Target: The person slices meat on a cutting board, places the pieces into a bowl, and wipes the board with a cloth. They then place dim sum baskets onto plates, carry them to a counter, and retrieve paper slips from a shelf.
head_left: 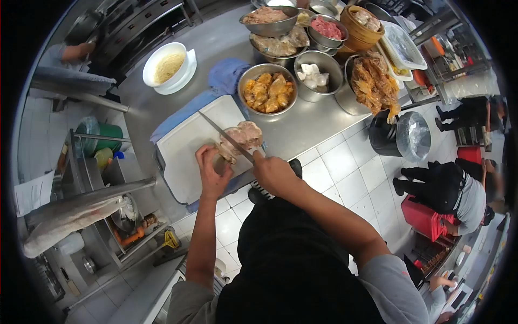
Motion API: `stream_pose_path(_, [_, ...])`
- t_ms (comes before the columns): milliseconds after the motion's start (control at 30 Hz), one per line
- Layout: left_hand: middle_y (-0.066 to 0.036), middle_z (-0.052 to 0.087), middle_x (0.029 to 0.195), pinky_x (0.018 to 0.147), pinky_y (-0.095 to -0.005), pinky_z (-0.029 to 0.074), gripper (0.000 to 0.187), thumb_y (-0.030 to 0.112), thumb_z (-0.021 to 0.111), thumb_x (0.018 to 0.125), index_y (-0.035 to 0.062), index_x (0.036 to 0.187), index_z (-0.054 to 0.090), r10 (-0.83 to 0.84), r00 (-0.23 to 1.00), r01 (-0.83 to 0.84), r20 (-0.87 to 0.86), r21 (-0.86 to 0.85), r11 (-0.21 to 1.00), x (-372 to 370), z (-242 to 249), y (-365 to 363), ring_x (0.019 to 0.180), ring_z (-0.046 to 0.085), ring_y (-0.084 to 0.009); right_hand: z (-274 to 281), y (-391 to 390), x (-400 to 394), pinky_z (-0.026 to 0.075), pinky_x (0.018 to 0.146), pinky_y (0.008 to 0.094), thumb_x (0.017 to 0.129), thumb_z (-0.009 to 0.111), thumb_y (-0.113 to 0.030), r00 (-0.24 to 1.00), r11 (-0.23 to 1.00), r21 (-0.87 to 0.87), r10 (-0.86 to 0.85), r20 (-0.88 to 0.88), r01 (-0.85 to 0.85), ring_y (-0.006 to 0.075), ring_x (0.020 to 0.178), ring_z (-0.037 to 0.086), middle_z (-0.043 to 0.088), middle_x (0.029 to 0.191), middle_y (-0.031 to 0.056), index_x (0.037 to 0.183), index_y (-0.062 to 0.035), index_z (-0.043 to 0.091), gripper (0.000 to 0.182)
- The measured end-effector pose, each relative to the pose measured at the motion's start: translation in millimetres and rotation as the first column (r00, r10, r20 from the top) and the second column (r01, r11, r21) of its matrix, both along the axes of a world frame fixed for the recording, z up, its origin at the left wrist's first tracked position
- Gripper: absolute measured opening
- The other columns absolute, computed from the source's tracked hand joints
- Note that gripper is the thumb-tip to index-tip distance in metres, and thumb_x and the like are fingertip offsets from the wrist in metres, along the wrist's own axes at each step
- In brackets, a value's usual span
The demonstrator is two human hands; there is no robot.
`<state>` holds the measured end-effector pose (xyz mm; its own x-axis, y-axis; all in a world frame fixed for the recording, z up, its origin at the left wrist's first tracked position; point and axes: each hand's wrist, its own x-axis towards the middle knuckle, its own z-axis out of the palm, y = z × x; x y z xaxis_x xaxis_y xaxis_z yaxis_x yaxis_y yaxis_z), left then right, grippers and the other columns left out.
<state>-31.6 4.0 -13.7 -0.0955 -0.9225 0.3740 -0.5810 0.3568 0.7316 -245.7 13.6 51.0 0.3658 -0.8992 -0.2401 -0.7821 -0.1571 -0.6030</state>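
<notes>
Head view puts your right hand wrapped tight round the handle of a long knife, whose blade runs up and left across the pale cut of meat. Your left hand presses down on the near-left end of that meat, fingers curled onto it, just beside the blade. The meat lies at the right end of the white cutting board, which sits on a blue cloth on the steel counter. Because your fingertips sit so near the edge, a slip on the slick meat could bring the blade into them. Beyond the board, a metal bowl of yellow pieces stands close; a wide stroke might knock it.
</notes>
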Motion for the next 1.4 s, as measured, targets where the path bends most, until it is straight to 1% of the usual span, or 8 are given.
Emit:
stream_pose_path(133, [-0.02, 0.04, 0.125, 0.099, -0.0463, 0.041, 0.057, 0.002, 0.069, 0.067, 0.0049, 0.12, 0.05, -0.012, 1.0, 0.012, 0.011, -0.025, 1.0, 0, 1, 0, 0.116, 0.045, -0.039, 19, 13, 4, 0.053, 0.057, 0.0509, 0.088, 0.054, -0.012, 1.0, 0.997, -0.077, -0.008, 0.002, 0.008, 0.0412, 0.064, 0.066, 0.065, 0.069, 0.0222, 0.103, 0.0007, 0.047, 0.021])
stream_pose_path(367, [-0.021, 0.04, 0.125, 0.099, -0.0463, 0.041, 0.056, 0.0, 0.068, 0.069, 0.0038, 0.122, 0.05, -0.015, 1.0, 0.015, 0.011, -0.017, 1.0, 1, -2, 1, 0.115, 0.046, -0.0394, 23, 18, 15, 0.053, 0.056, 0.0497, 0.087, 0.054, -0.011, 0.999, 0.992, -0.117, 0.041, -0.027, -0.044, 0.0398, 0.063, 0.066, 0.065, 0.068, 0.0215, 0.105, 0.0013, 0.047, 0.023])
stream_pose_path(533, [-0.02, 0.043, 0.122, 0.099, -0.0451, 0.04, 0.049, -0.003, 0.067, 0.071, 0.0025, 0.117, 0.051, 0.013, 1.0, -0.013, -0.001, -0.004, 1.0, -1, 3, 3, 0.115, 0.046, -0.0382, 22, 16, 20, 0.053, 0.054, 0.0482, 0.086, 0.055, -0.011, 0.993, 0.99, -0.117, 0.07, -0.094, -0.081, 0.0389, 0.061, 0.066, 0.065, 0.066, 0.0214, 0.105, 0.0021, 0.047, 0.024])
stream_pose_path(833, [-0.02, 0.042, 0.122, 0.099, -0.0452, 0.04, 0.046, -0.001, 0.065, 0.071, 0.0, 0.114, 0.052, 0.0, 1.0, 0.0, -0.001, -0.007, 1.0, -1, 4, 2, 0.116, 0.045, -0.0378, 23, 17, 23, 0.053, 0.053, 0.0487, 0.084, 0.056, -0.009, 0.995, 0.989, -0.13, 0.063, -0.075, -0.073, 0.0386, 0.059, 0.065, 0.064, 0.064, 0.0203, 0.106, 0.0049, 0.047, 0.028])
stream_pose_path(967, [-0.021, 0.041, 0.122, 0.093, -0.0429, 0.044, 0.051, -0.003, 0.066, 0.07, -0.0009, 0.12, 0.053, -0.001, 1.0, 0.003, 0.027, -0.068, 0.998, 0, 0, 1, 0.107, 0.049, -0.0363, 41, 27, 18, 0.054, 0.052, 0.0479, 0.084, 0.055, -0.008, 0.986, 0.991, -0.096, 0.075, -0.146, -0.089, 0.0377, 0.058, 0.066, 0.063, 0.063, 0.0208, 0.107, 0.0049, 0.046, 0.028])
stream_pose_path(1033, [-0.021, 0.041, 0.121, 0.092, -0.043, 0.044, 0.052, -0.002, 0.066, 0.071, -0.0009, 0.121, 0.053, -0.003, 1.0, 0.004, 0.028, -0.068, 0.998, 0, 1, 1, 0.106, 0.049, -0.0358, 48, 33, 12, 0.056, 0.057, 0.0461, 0.088, 0.054, -0.009, 0.987, 0.997, -0.045, 0.062, -0.149, -0.07, 0.0374, 0.063, 0.068, 0.065, 0.067, 0.0211, 0.098, 0.0004, 0.046, 0.016])
stream_pose_path(1133, [-0.021, 0.041, 0.121, 0.092, -0.0431, 0.044, 0.053, 0.0, 0.066, 0.071, -0.001, 0.122, 0.053, -0.003, 0.999, 0.004, 0.036, -0.052, 0.999, -1, 2, 1, 0.105, 0.049, -0.0354, 54, 42, 3, 0.054, 0.053, 0.0479, 0.085, 0.055, -0.008, 0.986, 0.997, -0.002, 0.079, -0.147, -0.08, 0.0377, 0.057, 0.066, 0.063, 0.062, 0.0209, 0.107, 0.0046, 0.045, 0.027])
stream_pose_path(1400, [-0.021, 0.043, 0.12, 0.091, -0.0432, 0.044, 0.051, 0.0, 0.066, 0.07, -0.0027, 0.12, 0.054, -0.005, 0.999, 0.007, 0.038, -0.052, 0.999, 0, 2, 0, 0.104, 0.049, -0.0352, 52, 39, 4, 0.054, 0.054, 0.048, 0.088, 0.055, -0.009, 0.985, 0.995, 0.026, 0.095, -0.144, -0.092, 0.0389, 0.061, 0.066, 0.063, 0.064, 0.0209, 0.104, 0.0045, 0.045, 0.023])
